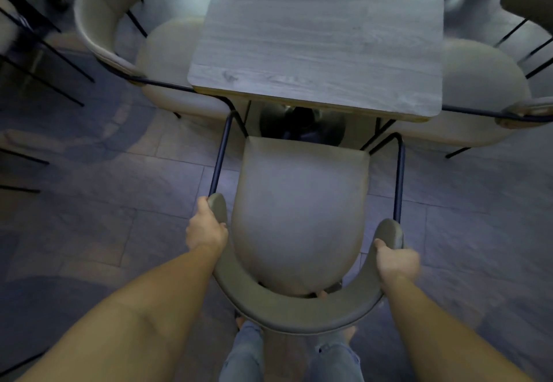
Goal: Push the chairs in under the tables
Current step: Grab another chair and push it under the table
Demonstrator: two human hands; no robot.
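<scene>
A grey upholstered chair (300, 208) with a curved backrest and thin black legs stands right in front of me, its seat facing the near edge of a grey wood-grain table (323, 31). The seat's front edge lies just short of the tabletop edge. My left hand (206, 227) grips the left end of the curved backrest. My right hand (395, 263) grips the right end. Both forearms reach forward from the bottom of the view.
A matching chair (119, 22) sits at the table's left side, its seat partly under the top. Another chair (484, 82) sits at the right side. Black legs of other furniture (36, 61) show at far left. The floor is grey tile; my jeans and feet are below the backrest.
</scene>
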